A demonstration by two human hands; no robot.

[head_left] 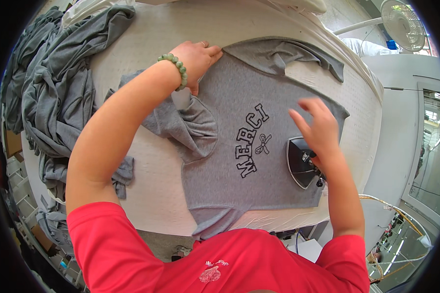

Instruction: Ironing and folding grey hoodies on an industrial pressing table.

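Observation:
A grey sweatshirt point(259, 190) lies spread across a white padded ironing table, with dark outlined lettering and a small bow on its chest. My left hand point(198, 59), wearing a ring and a green bead bracelet, rests on the garment's upper left edge near the neckline. Its thumb and fingers are apart. A black iron point(299, 163) sits on the lower right of the sweatshirt. Just over it is my right hand point(321, 128), fingers spread and not wrapped round the handle. Part of the iron is hidden by my right wrist. One sleeve point(181, 122) lies bunched below my left forearm.
A heap of grey garments point(58, 93) covers the left side of the table point(151, 195). Beyond the right edge stand a white fan point(402, 25) and a cabinet with a glass panel point(432, 141). Cables or hoses point(401, 212) loop at the lower right.

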